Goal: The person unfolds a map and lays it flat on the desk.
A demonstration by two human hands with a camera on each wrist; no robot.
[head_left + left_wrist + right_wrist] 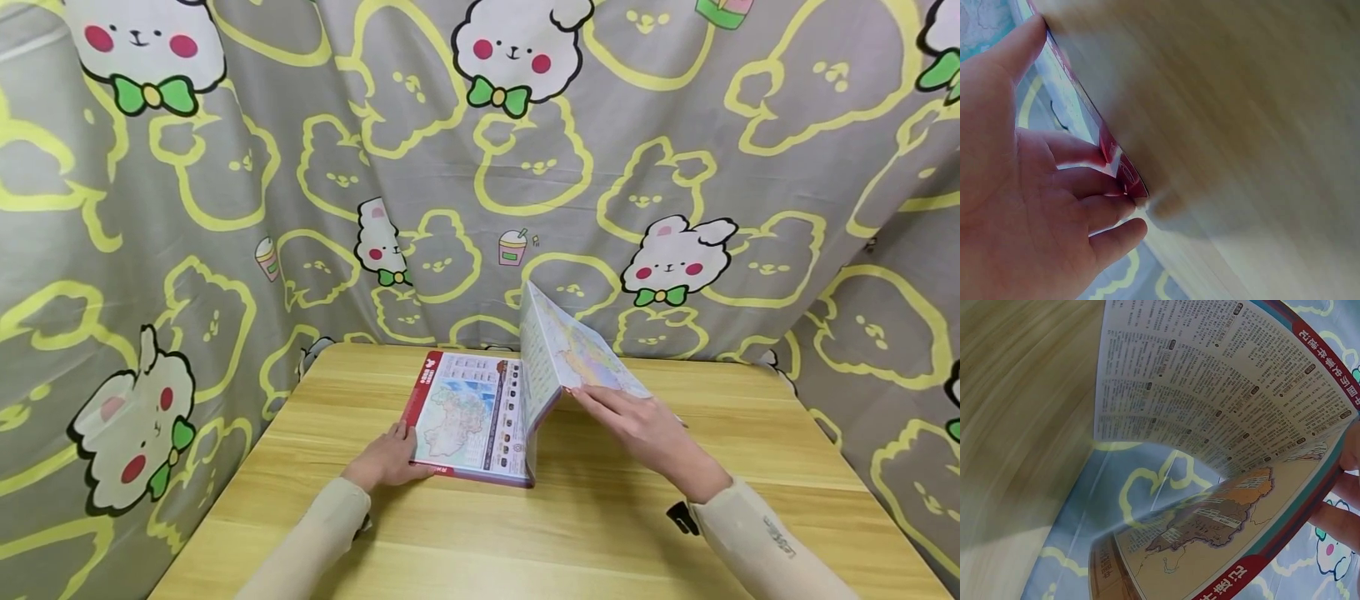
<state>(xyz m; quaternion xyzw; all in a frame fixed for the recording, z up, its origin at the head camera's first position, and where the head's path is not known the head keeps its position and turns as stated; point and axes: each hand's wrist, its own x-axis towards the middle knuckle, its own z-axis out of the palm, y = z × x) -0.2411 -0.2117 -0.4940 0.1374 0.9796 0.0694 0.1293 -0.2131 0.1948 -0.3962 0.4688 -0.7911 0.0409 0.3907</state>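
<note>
A folding map (455, 421) with red borders lies partly flat on the table, its left panel showing a printed map and rows of small pictures. My left hand (390, 457) holds this panel at its near left corner; in the left wrist view the thumb sits on the edge and the fingers (1094, 181) are bent at the red corner. My right hand (645, 429) grips the near edge of the raised right-hand panels (588, 350), which stand tilted above the table. From the right wrist, a text-covered page (1210, 381) and a map page (1222, 519) spread apart.
The wooden table (465, 542) extends around the map on both sides and toward me. A grey curtain (442, 108) with cartoon rabbits hangs right behind the table's far edge and along both sides. A black strap piece (682, 518) is at my right sleeve.
</note>
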